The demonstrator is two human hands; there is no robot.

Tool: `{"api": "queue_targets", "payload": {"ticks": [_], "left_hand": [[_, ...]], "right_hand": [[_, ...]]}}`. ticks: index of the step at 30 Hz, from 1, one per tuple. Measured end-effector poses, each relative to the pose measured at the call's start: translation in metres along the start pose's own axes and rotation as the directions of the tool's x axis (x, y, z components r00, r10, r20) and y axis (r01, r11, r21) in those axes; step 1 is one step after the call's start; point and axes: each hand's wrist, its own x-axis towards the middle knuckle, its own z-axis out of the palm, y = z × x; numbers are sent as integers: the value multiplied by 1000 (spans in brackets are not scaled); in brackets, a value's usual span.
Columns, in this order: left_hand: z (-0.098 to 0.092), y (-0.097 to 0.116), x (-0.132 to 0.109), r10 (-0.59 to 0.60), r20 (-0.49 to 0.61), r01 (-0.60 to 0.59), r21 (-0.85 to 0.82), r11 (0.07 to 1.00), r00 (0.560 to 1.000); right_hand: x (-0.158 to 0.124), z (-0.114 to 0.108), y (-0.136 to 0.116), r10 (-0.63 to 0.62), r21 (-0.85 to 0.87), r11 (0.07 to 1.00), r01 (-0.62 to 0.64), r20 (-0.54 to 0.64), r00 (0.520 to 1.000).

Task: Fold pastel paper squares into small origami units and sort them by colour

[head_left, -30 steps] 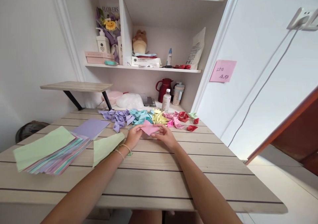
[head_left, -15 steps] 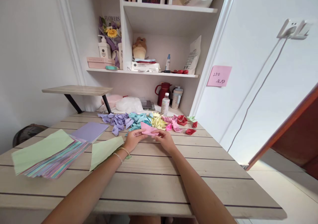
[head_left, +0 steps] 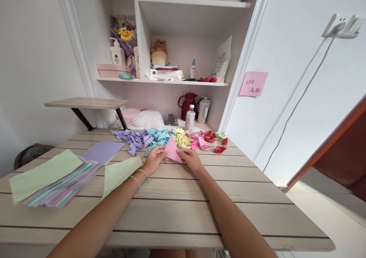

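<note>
A pink folded paper (head_left: 172,150), triangular with one point upward, is held between my two hands just above the slatted table (head_left: 171,212). My left hand (head_left: 155,158) pinches its left edge; bracelets circle that wrist. My right hand (head_left: 190,158) grips the right side with thumb and fingers. Right behind the paper lie folded paper pieces in colour groups: purple (head_left: 137,139), blue (head_left: 158,136), yellow (head_left: 183,139), pink (head_left: 203,144) and red (head_left: 210,136). A loose light green sheet (head_left: 118,174) rests by my left forearm.
On the left lies a fanned stack of coloured paper (head_left: 63,185), with a purple sheet (head_left: 103,151) behind it. A small raised stand (head_left: 85,103) is at the back left. A bottle (head_left: 190,118), a red jug (head_left: 188,106) and a cup (head_left: 203,111) stand at the back.
The pink paper has turned from lying wide between my fingers to standing with a point upward. My hands stay at nearly the same place, and the view has shifted slightly.
</note>
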Motion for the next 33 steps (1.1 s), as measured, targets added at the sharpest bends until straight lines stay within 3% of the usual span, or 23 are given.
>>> {"api": "queue_targets", "payload": {"ticks": [5,9,14,18,23,25,28,33], "left_hand": [[-3,-3,3,-108,8,108,-135,985,994],[-4,0,1,-186,72,199,-276,940,980],[-4,3,0,-208,117,236,-350,906,971],[-5,0,1,-195,92,215,-356,910,976],[-5,-4,2,-199,93,218,-292,931,976],[-4,-3,1,-213,108,234,-265,935,971],[-2,-3,1,-254,123,277,-240,930,959],[-1,-3,1,-286,150,312,-197,929,946]], "right_hand": [[-5,5,-5,101,99,990,-102,16,995],[-10,11,-7,236,258,931,-259,116,965],[-12,15,-10,273,336,884,-324,192,943],[-11,14,-12,169,177,969,-172,27,985],[-7,9,-5,12,-90,996,-1,118,993],[-6,7,-2,-89,-248,962,112,102,991],[-4,7,-1,-252,-480,840,252,66,965],[-7,9,-4,-308,-622,727,290,82,948]]}}
